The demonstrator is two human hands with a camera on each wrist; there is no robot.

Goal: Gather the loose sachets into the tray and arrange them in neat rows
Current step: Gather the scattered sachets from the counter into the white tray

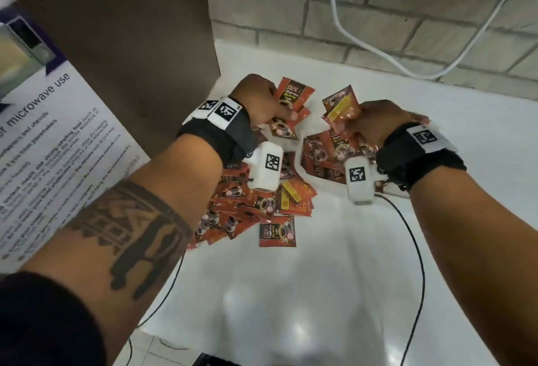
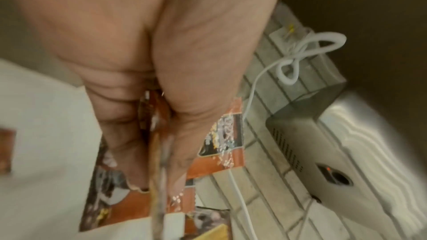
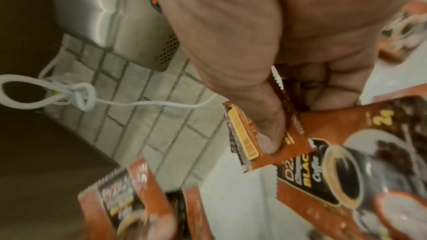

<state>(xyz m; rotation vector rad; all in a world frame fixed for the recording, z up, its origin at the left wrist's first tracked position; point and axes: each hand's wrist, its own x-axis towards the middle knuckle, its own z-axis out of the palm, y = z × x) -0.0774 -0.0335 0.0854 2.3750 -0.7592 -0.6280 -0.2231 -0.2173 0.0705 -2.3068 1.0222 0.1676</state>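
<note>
Over the table [image 1: 349,263] pile, my left grip [image 1: 259,103] & right grip [image 1: 375,123] each clutch sachets [image 1: 294,94] — still gathering; tray not in view, need to find it next

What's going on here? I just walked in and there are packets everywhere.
A person is sorting coffee sachets on a white counter. The left hand grips a few sachets; the right hand pinches another small bunch. A loose pile lies beneath the wrists. No tray is clearly visible.
</note>
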